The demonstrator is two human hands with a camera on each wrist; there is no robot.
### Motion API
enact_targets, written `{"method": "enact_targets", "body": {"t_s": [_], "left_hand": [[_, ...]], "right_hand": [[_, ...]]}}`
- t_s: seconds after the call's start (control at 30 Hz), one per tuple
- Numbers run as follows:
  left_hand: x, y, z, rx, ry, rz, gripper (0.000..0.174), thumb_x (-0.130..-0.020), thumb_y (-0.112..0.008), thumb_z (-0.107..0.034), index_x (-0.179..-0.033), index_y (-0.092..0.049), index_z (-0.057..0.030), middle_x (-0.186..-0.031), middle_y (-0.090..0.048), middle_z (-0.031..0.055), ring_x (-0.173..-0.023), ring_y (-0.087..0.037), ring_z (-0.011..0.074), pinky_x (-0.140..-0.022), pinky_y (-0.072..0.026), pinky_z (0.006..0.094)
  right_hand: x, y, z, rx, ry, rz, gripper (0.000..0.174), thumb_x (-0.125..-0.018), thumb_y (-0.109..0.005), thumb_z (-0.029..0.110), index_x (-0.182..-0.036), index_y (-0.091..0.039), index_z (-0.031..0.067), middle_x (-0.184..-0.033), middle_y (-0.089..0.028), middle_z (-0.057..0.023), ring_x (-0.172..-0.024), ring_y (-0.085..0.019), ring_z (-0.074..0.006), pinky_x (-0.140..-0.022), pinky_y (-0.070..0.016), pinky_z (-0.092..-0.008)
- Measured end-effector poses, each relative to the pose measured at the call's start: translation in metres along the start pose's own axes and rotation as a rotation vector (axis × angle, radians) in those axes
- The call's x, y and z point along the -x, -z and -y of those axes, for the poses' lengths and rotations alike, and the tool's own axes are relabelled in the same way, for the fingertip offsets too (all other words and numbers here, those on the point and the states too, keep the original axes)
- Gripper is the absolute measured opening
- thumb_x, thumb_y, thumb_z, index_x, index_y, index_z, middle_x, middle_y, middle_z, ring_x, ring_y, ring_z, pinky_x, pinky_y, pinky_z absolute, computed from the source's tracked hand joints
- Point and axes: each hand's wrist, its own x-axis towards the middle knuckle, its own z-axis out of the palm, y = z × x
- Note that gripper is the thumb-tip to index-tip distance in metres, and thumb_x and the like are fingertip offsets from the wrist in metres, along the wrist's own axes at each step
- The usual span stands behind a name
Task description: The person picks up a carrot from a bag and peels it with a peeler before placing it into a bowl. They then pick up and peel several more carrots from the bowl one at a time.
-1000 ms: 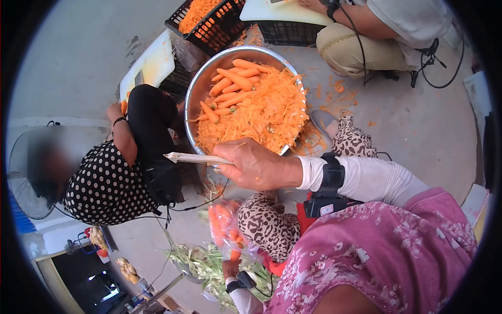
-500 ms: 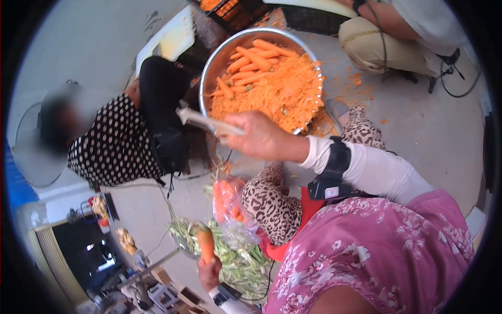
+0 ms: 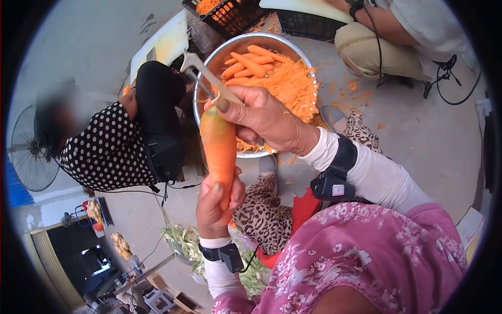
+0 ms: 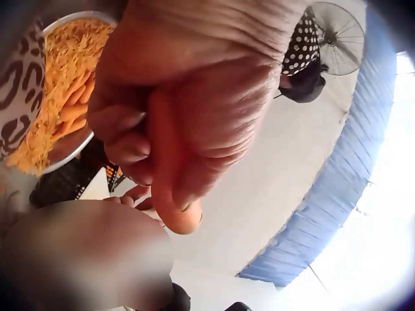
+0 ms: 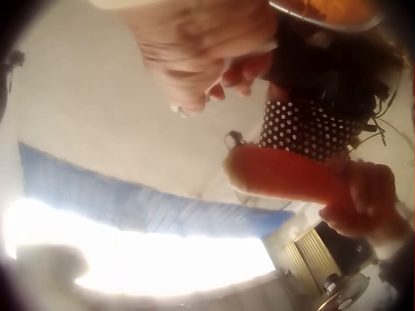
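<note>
An orange carrot (image 3: 218, 144) stands upright in the head view, its greenish end at the top. My left hand (image 3: 212, 212) grips it round the lower part, thumb along its side. In my right hand (image 3: 274, 123) is a cream-handled vegetable peeler (image 3: 213, 79), its head above the carrot's upper end and the thumb near that end. The left wrist view shows the fingers curled round the carrot (image 4: 172, 155). Behind the hands sits a large metal basin (image 3: 197, 99) with whole carrots (image 3: 251, 64) lying on orange peelings (image 3: 295, 97).
A black crate (image 3: 235, 20) and a white board (image 3: 175, 39) stand beyond the basin. One seated person (image 3: 107, 149) is at the left, another (image 3: 366, 47) at the upper right. Pale green leaves (image 3: 180, 238) lie on the floor below, and scraps (image 3: 353, 83) lie right of the basin.
My left hand has raised the carrot from low by the leaves up to in front of the basin. The right hand's peeler has come to the carrot's upper end.
</note>
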Motion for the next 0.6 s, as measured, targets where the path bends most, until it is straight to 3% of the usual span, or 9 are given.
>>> {"method": "enact_targets", "body": {"t_s": [0.03,0.07,0.1,0.2,0.3,0.43,0.5,0.6], "left_hand": [[-0.008,-0.004,0.004,0.107,0.05,0.01,0.055,-0.087,-0.061,-0.042,-0.11,-0.049,0.0068,-0.066,-0.051,0.0075,-0.051,-0.044,0.0104,-0.048,-0.0348,0.0228],[-0.016,-0.006,0.007,0.104,0.066,0.062,0.059,-0.094,-0.046,-0.051,-0.112,-0.047,0.0061,-0.07,-0.052,0.0083,-0.054,-0.046,0.0116,-0.051,-0.0369,0.0229],[-0.024,-0.01,0.007,0.103,0.066,0.062,0.059,-0.094,-0.046,-0.051,-0.112,-0.047,0.0061,-0.07,-0.052,0.0083,-0.054,-0.046,0.0116,-0.051,-0.0369,0.0229],[-0.042,-0.027,0.003,0.113,0.133,0.06,0.068,-0.097,-0.027,-0.058,-0.112,-0.049,0.0047,-0.073,-0.054,0.0093,-0.057,-0.049,0.0149,-0.053,-0.0403,0.0253],[-0.058,-0.045,0.002,0.079,0.109,0.008,0.073,-0.095,-0.024,-0.062,-0.113,-0.048,0.0038,-0.073,-0.051,0.0102,-0.057,-0.047,0.016,-0.052,-0.0391,0.0249],[-0.065,-0.051,0.005,0.07,0.063,-0.017,0.069,-0.097,-0.023,-0.058,-0.114,-0.049,0.0029,-0.076,-0.052,0.0108,-0.059,-0.049,0.0161,-0.053,-0.0409,0.0259],[-0.065,-0.047,0.008,0.107,0.03,0.019,0.062,-0.098,-0.026,-0.054,-0.114,-0.05,0.001,-0.078,-0.056,0.0116,-0.062,-0.053,0.0175,-0.054,-0.0437,0.0264],[-0.068,-0.037,0.014,-0.044,-0.082,-0.079,0.052,-0.1,-0.033,-0.047,-0.113,-0.053,-0.0006,-0.083,-0.062,0.0126,-0.067,-0.059,0.0182,-0.059,-0.0488,0.0278]], "right_hand": [[0.0,0.004,0.004,0.003,0.002,-0.004,0.04,-0.088,-0.063,0.044,-0.09,-0.057,0.0039,-0.065,-0.05,0.0027,-0.044,-0.037,-0.0015,-0.037,-0.0279,-0.0181],[-0.002,0.011,0.009,0.002,-0.005,-0.039,0.04,-0.088,-0.063,0.043,-0.089,-0.057,0.0038,-0.065,-0.05,0.0029,-0.044,-0.037,-0.0013,-0.037,-0.0277,-0.0178],[-0.003,0.016,0.012,0.0,-0.013,-0.072,0.04,-0.089,-0.063,0.043,-0.089,-0.057,0.0037,-0.066,-0.051,0.0031,-0.045,-0.037,-0.0011,-0.037,-0.0276,-0.0176],[0.001,0.022,0.017,0.034,-0.001,-0.094,0.038,-0.089,-0.062,0.042,-0.088,-0.058,0.0038,-0.067,-0.051,0.003,-0.045,-0.037,-0.0003,-0.038,-0.0275,-0.0171],[0.005,0.025,0.02,0.072,-0.001,-0.099,0.037,-0.09,-0.06,0.041,-0.089,-0.057,0.004,-0.067,-0.052,0.0033,-0.045,-0.036,0.0001,-0.038,-0.0274,-0.0168],[0.01,0.027,0.022,0.106,0.014,-0.137,0.034,-0.093,-0.057,0.038,-0.092,-0.058,0.004,-0.069,-0.053,0.0027,-0.045,-0.038,-0.0003,-0.038,-0.0284,-0.0166],[0.012,0.021,0.023,0.151,0.077,-0.235,0.034,-0.094,-0.056,0.037,-0.093,-0.058,0.0035,-0.07,-0.053,0.0022,-0.047,-0.039,-0.0006,-0.039,-0.0297,-0.0163],[0.01,0.02,0.019,0.246,0.105,-0.237,0.039,-0.093,-0.057,0.042,-0.094,-0.058,0.0027,-0.071,-0.053,0.0022,-0.052,-0.043,-0.0009,-0.042,-0.0328,-0.0165]]}}
